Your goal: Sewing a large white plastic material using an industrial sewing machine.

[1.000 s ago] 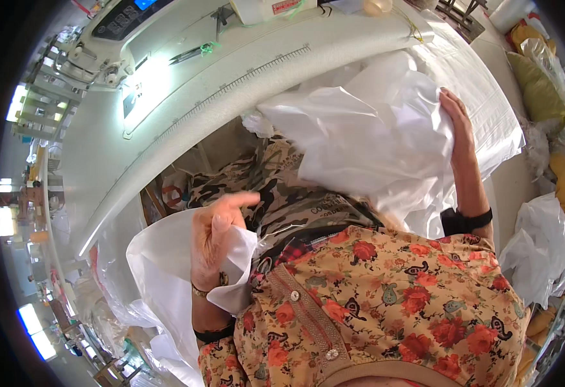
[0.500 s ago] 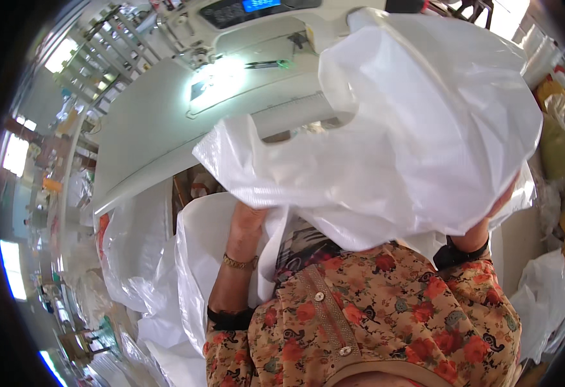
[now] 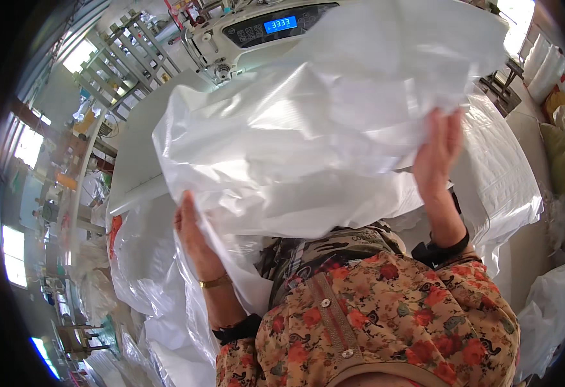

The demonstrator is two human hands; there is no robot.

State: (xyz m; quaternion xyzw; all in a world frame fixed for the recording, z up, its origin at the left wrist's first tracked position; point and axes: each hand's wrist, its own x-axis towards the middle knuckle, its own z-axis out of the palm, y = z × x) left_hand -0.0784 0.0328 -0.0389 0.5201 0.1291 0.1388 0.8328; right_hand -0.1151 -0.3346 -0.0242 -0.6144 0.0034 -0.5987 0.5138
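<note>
A large, glossy white plastic sheet [image 3: 257,148], seemingly woven, is spread crumpled between my hands over the table's front and hides much of it. My left hand [image 3: 195,235] grips its near left edge, thumb up, with part of the fingers behind the plastic. On the right side, my right hand [image 3: 436,158] is raised with the fingers closed at the sheet's edge, slightly blurred. Beyond the sheet stands a white sewing machine [image 3: 240,55] with a lit blue display; the plastic covers its right part and the needle area.
More white plastic sheeting [image 3: 502,174] lies over the table's right side, and a heap of it [image 3: 160,284] hangs at the left. The pale tabletop [image 3: 144,138] shows at left. White rolls [image 3: 544,68] and filled bags [image 3: 563,155] stand far right. A rack [image 3: 131,58] is at back left.
The sheet has swung left and flattened across the table, covering the needle area. My right hand has come out from under it and risen; my left hand has moved left and into fuller view.
</note>
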